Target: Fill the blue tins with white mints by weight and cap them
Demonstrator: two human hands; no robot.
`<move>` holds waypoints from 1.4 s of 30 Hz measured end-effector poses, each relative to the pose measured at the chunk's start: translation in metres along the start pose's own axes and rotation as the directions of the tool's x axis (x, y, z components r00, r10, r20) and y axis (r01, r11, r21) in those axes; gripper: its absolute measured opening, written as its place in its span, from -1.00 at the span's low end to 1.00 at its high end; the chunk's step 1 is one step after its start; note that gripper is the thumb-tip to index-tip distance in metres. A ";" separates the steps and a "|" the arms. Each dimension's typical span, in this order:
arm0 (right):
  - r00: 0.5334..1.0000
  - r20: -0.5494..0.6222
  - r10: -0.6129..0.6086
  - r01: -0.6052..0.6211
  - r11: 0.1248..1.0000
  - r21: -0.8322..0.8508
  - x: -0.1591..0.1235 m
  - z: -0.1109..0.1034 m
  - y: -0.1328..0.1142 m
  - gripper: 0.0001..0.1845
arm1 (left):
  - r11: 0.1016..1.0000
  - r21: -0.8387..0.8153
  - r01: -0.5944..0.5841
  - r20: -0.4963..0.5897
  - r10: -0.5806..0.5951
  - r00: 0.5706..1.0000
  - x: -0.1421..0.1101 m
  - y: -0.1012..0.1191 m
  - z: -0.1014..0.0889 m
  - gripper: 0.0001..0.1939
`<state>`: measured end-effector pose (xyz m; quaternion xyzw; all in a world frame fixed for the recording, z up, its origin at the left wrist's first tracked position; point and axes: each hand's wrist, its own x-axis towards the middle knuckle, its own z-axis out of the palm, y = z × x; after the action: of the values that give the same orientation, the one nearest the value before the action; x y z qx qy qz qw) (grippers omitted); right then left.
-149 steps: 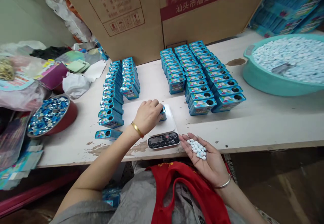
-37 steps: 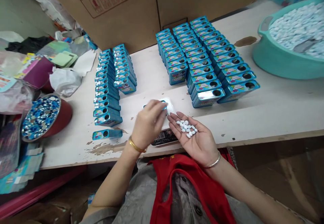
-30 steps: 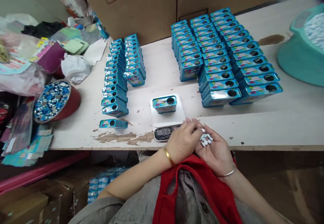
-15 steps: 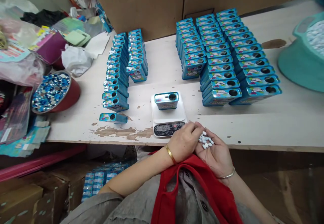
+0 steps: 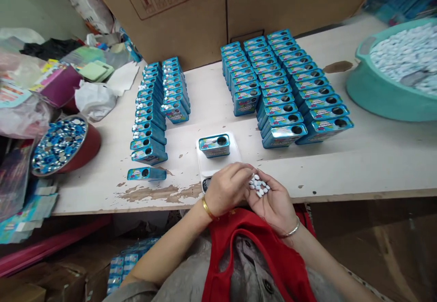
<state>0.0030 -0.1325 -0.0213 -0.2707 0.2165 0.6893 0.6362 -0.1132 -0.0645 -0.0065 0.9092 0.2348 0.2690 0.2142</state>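
My right hand is turned palm up and cupped around several small white and pale blue candies. Bent over the edge of that palm, my left hand has its fingers pinched together by the candies; whatever they grip is hidden. Just beyond my hands, a blue candy tin stands upright on a white kitchen scale, its round top hole uncovered. My left hand covers most of the scale's display.
Left of the scale stand rows of blue tins, many with white candies on top. More tins fill rows at right. A teal tub holds candies. A red bowl holds shiny blue and silver pieces. Cardboard boxes stand behind.
The view has swung right, showing more of the teal tub. My left hand has come over the scale's display, which was readable before. The candies remain in my right palm.
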 end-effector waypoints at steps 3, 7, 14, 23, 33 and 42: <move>1.000 0.030 0.008 -0.008 1.000 -0.023 0.000 0.007 0.001 -0.67 | 0.994 0.090 0.069 -0.253 -0.044 0.966 0.016 -0.014 -0.024 -0.92; 1.000 -0.003 0.004 -0.004 1.000 -0.024 -0.001 0.007 -0.002 -0.68 | 0.947 0.257 0.191 -0.316 -0.105 0.943 0.021 -0.037 -0.043 -0.88; 1.000 -0.016 -0.023 0.024 1.000 0.013 0.003 0.001 -0.011 -0.71 | 0.880 0.395 0.262 -0.290 -0.151 0.945 0.000 -0.047 -0.032 -0.69; 0.999 -0.011 -0.053 0.053 0.998 0.042 0.004 0.001 -0.023 -0.72 | 0.913 0.370 0.171 0.016 -0.190 0.982 0.029 -0.058 -0.048 -0.52; 0.993 -0.020 -0.113 0.115 0.989 0.090 0.004 -0.004 -0.033 -0.74 | 0.904 0.428 -0.006 0.106 -0.044 0.993 0.152 -0.099 0.000 -0.62; 0.993 -0.070 -0.096 0.102 0.990 0.099 0.003 -0.014 -0.039 -0.72 | 0.839 0.545 0.014 -0.071 0.029 0.997 0.141 -0.126 0.002 -0.50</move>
<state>0.0433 -0.1352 -0.0317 -0.2704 0.2585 0.6357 0.6752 -0.0465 0.1114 -0.0181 0.9225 0.3061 0.2266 -0.0630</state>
